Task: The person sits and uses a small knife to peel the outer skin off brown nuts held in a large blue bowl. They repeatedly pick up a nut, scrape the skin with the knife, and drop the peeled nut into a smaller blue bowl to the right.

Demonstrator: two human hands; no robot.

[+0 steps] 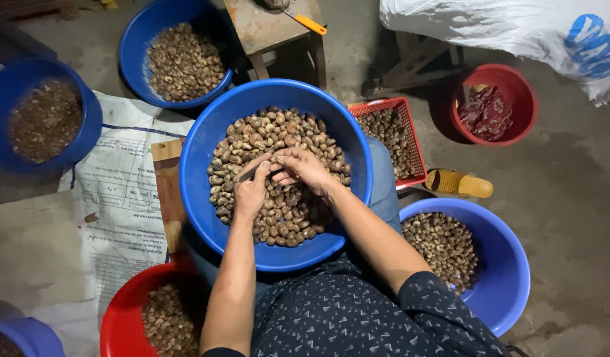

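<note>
A big blue basin rests on my lap, filled with brown cashew nuts in their shells. Both hands meet over the middle of the pile. My left hand grips a small dark blade-like tool that points up and to the left. My right hand pinches a single nut against the left hand's fingertips. The nut itself is mostly hidden by the fingers.
More nut-filled tubs surround me: blue ones, a red basin, a red crate. A red bucket holds reddish scraps. A wooden stool, a yellow sandal and a white sack stand beyond.
</note>
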